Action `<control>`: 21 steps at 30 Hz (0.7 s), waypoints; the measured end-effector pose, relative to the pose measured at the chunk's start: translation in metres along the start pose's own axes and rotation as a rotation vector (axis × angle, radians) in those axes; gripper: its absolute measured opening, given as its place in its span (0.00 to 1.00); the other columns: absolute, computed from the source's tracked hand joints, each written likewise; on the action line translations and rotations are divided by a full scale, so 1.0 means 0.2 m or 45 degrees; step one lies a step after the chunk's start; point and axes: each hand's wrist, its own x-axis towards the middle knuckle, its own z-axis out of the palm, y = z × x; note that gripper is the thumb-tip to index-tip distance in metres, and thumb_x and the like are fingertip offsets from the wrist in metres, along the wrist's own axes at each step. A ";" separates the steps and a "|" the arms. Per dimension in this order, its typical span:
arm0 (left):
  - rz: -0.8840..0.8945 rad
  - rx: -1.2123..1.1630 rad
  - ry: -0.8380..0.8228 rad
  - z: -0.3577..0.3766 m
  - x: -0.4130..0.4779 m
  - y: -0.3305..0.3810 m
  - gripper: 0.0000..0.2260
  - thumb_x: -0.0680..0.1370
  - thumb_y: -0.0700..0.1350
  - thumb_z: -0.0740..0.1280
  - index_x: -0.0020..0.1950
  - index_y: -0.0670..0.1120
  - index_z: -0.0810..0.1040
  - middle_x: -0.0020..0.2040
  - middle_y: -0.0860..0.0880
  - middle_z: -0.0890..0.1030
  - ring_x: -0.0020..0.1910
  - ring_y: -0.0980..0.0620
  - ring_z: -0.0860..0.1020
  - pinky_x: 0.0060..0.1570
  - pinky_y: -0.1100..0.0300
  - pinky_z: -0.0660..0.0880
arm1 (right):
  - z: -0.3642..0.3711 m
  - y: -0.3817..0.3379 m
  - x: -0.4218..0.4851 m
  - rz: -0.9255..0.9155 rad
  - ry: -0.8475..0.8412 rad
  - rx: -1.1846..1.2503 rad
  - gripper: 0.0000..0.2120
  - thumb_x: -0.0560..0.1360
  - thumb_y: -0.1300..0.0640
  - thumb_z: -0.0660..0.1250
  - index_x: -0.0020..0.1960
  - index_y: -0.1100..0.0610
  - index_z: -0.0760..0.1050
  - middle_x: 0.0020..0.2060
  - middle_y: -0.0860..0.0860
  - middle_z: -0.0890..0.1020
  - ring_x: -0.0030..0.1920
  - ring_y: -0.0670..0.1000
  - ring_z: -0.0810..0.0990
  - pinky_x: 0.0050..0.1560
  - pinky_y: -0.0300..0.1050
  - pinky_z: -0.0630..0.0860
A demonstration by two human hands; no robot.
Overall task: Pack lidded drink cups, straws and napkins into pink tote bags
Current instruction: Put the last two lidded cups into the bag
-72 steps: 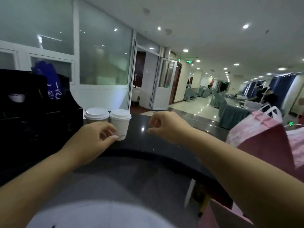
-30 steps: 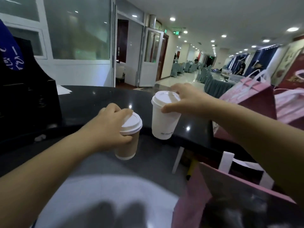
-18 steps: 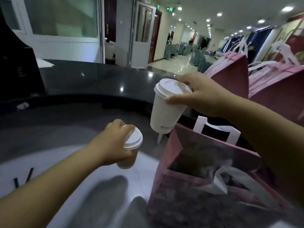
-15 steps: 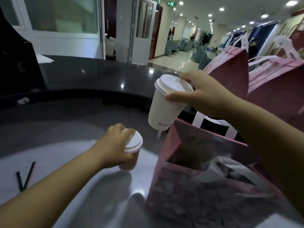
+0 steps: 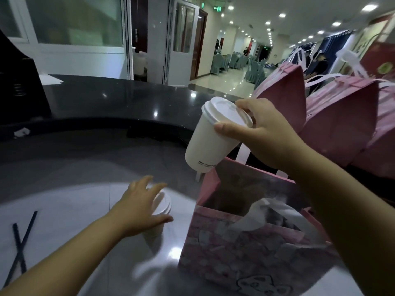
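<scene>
A white cup (image 5: 210,137) is pinched at its lid by the right hand (image 5: 264,133); a smaller cup (image 5: 164,202) is half hidden under the splayed, blurred left hand (image 5: 139,208).

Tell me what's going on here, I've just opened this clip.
A person is packing drinks. The right hand grips a tall white lidded cup by its lid, tilted, above the far edge of the open pink tote bag. The left hand, fingers spread, is over a shorter lidded cup standing beside the bag; blur hides whether it touches. Two dark straws lie crossed at far left, and more pink bags stand on the dark counter.
</scene>
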 end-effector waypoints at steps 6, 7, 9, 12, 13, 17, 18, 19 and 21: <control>0.317 -0.201 0.299 -0.28 0.05 0.23 0.29 0.68 0.70 0.50 0.62 0.59 0.72 0.62 0.60 0.69 0.65 0.57 0.60 0.63 0.54 0.63 | -0.15 0.06 -0.09 0.048 0.126 0.041 0.32 0.63 0.30 0.61 0.54 0.54 0.75 0.49 0.54 0.75 0.49 0.52 0.75 0.41 0.43 0.70; 0.386 -0.229 0.319 -0.32 0.06 0.28 0.25 0.69 0.68 0.51 0.60 0.60 0.72 0.59 0.64 0.70 0.63 0.58 0.62 0.62 0.54 0.64 | -0.18 0.08 -0.10 0.049 0.129 0.049 0.31 0.64 0.30 0.61 0.52 0.54 0.76 0.48 0.55 0.76 0.48 0.53 0.75 0.40 0.44 0.70; 0.514 -0.238 0.270 -0.37 0.07 0.39 0.19 0.70 0.68 0.53 0.57 0.65 0.70 0.54 0.72 0.67 0.62 0.61 0.62 0.59 0.56 0.65 | -0.22 0.12 -0.15 0.073 0.138 0.034 0.29 0.64 0.31 0.60 0.50 0.54 0.76 0.47 0.54 0.76 0.47 0.52 0.76 0.39 0.44 0.70; 0.616 -0.159 0.062 -0.39 0.10 0.50 0.16 0.71 0.66 0.58 0.58 0.68 0.69 0.53 0.77 0.64 0.62 0.64 0.58 0.58 0.56 0.63 | -0.25 0.17 -0.22 0.067 0.084 -0.034 0.27 0.64 0.30 0.59 0.45 0.53 0.74 0.42 0.52 0.74 0.41 0.50 0.73 0.35 0.42 0.66; 0.613 -0.109 0.002 -0.39 0.11 0.53 0.16 0.72 0.64 0.61 0.59 0.67 0.69 0.54 0.76 0.64 0.62 0.64 0.57 0.59 0.56 0.62 | -0.26 0.19 -0.24 0.079 0.060 -0.066 0.27 0.64 0.30 0.59 0.48 0.51 0.74 0.43 0.50 0.73 0.42 0.48 0.72 0.37 0.41 0.66; 0.579 0.057 -0.110 -0.35 0.13 0.55 0.22 0.72 0.61 0.66 0.66 0.64 0.66 0.64 0.65 0.66 0.63 0.63 0.56 0.63 0.58 0.61 | -0.28 0.24 -0.33 0.111 -0.051 -0.264 0.38 0.61 0.28 0.57 0.63 0.50 0.71 0.52 0.46 0.72 0.54 0.47 0.68 0.50 0.34 0.65; 0.546 0.057 -0.149 -0.34 0.13 0.55 0.27 0.72 0.61 0.66 0.68 0.63 0.63 0.68 0.63 0.64 0.66 0.62 0.56 0.65 0.58 0.61 | -0.27 0.25 -0.35 0.107 -0.101 -0.278 0.39 0.61 0.28 0.57 0.65 0.50 0.70 0.53 0.45 0.72 0.55 0.47 0.68 0.52 0.34 0.65; 0.508 0.042 -0.194 -0.34 0.13 0.55 0.31 0.71 0.62 0.67 0.71 0.62 0.59 0.71 0.62 0.61 0.68 0.61 0.55 0.66 0.58 0.60 | -0.27 0.25 -0.36 0.104 -0.157 -0.285 0.40 0.61 0.28 0.59 0.66 0.49 0.69 0.54 0.44 0.71 0.56 0.45 0.68 0.54 0.36 0.66; 0.452 0.013 -0.285 -0.33 0.12 0.55 0.41 0.68 0.63 0.69 0.74 0.61 0.50 0.74 0.61 0.52 0.70 0.63 0.51 0.67 0.62 0.57 | -0.25 0.26 -0.39 0.101 -0.269 -0.310 0.41 0.61 0.31 0.64 0.69 0.49 0.66 0.57 0.41 0.69 0.59 0.43 0.66 0.58 0.39 0.67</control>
